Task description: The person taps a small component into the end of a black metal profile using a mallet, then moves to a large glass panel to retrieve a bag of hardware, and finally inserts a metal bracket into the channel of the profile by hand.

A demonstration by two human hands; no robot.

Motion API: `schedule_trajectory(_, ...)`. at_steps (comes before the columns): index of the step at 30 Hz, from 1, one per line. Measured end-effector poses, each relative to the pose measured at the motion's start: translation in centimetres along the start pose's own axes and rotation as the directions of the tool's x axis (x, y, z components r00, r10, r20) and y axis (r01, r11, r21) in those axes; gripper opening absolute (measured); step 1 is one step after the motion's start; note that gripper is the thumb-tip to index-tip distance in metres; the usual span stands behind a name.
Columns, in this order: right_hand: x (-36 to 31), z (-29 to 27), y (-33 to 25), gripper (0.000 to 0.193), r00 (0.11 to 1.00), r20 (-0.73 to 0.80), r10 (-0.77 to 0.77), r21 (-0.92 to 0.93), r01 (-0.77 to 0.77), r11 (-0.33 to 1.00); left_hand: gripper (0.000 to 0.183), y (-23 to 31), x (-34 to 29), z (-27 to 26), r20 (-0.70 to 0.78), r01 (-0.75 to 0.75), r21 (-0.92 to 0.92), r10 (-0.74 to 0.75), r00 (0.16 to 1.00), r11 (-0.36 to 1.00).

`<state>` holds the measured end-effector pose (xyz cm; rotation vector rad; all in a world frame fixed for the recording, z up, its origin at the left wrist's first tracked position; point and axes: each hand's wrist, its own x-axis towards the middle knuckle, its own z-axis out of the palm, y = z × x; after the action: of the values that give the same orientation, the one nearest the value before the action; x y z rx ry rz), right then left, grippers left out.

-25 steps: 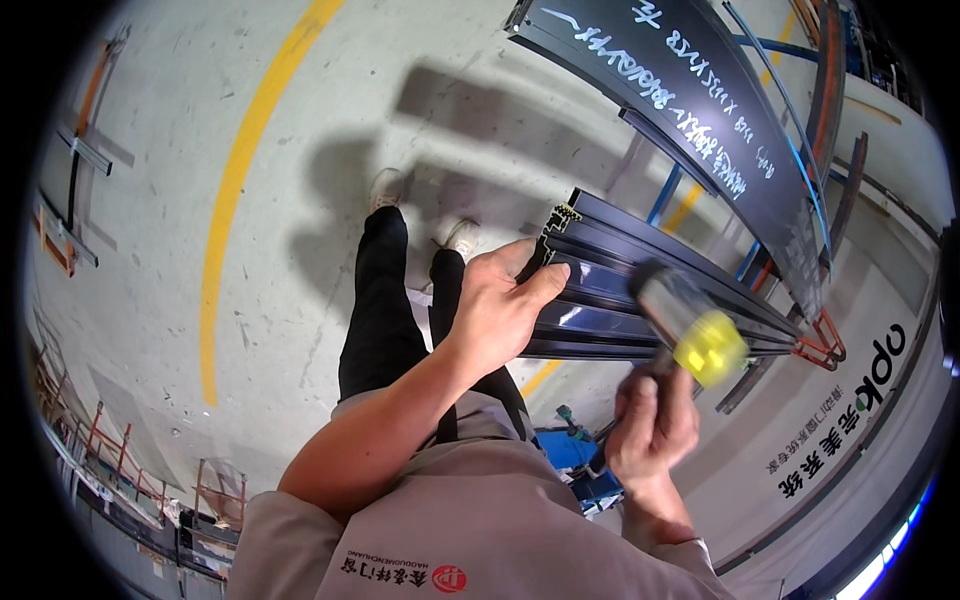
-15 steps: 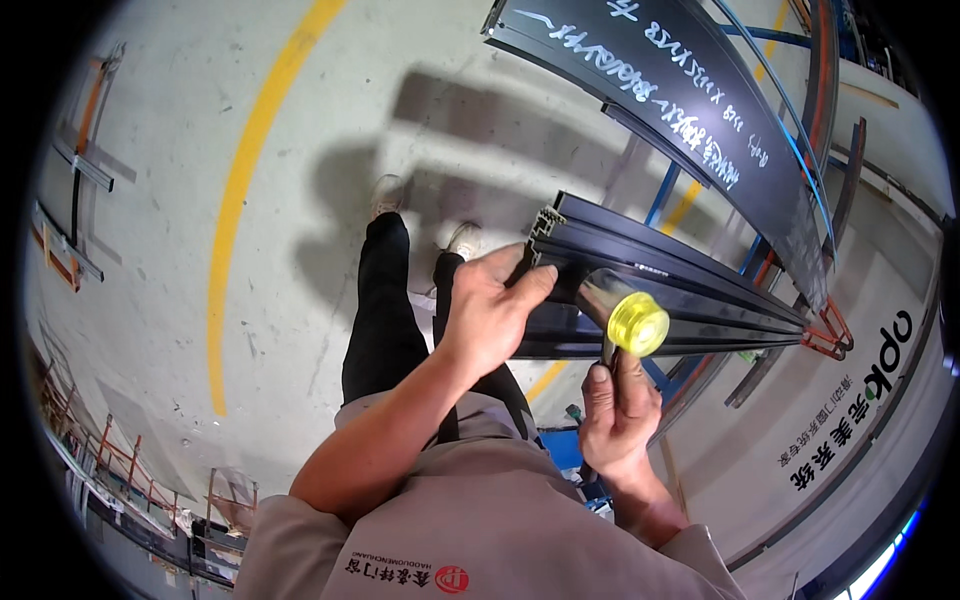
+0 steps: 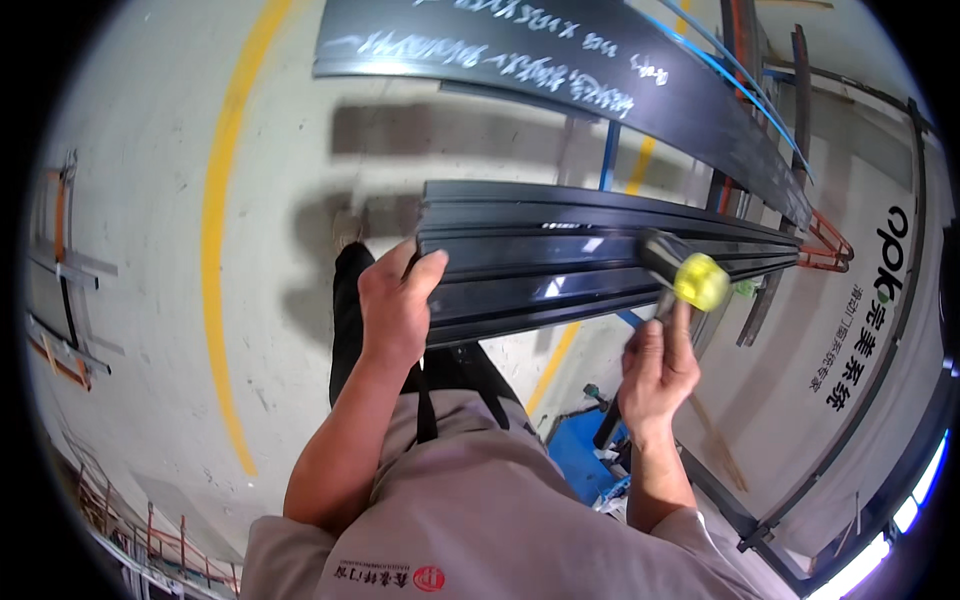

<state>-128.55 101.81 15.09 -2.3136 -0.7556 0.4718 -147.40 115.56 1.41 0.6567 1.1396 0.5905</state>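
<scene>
Left hand (image 3: pixel 395 305) clamps the near end of the dark metal profiles (image 3: pixel 600 250), which lie stacked on a rack straight ahead. Right hand (image 3: pixel 655 370) is fisted around a mallet (image 3: pixel 685 275), its yellow face at the profile edge. Risks: a glancing blow could dent the edge or shift the stack toward the gripping fingers. Motion blur hides the exact contact. A long dark panel (image 3: pixel 560 50) crowds overhead, and a blue frame (image 3: pixel 575 465) sits below.

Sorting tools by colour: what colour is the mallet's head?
Yellow face, black body on the mallet; head view.
</scene>
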Motion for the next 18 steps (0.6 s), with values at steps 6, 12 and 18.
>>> schedule_trajectory(6, 1.8, -1.8, 6.8, 0.049, 0.987, 0.107, 0.122, -0.178, -0.102, 0.979, 0.027, -0.1, -0.2, 0.2, -0.001, 0.049, -0.188, -0.050, 0.999, 0.981)
schedule_trajectory(12, 4.7, -4.9, 6.9, 0.046, 0.973, -0.232, -0.011, -0.066, -0.004, 0.998, 0.032, -0.2, -0.2, -0.8, -0.036, -0.071, -0.034, 0.069, 0.997, 0.997)
schedule_trajectory(18, 6.6, -9.2, 12.3, 0.042, 0.967, 0.002, 0.256, 0.055, -0.255, 0.965, 0.027, -0.9, -0.1, -0.9, -0.002, -0.058, -0.087, 0.058, 0.998, 0.995)
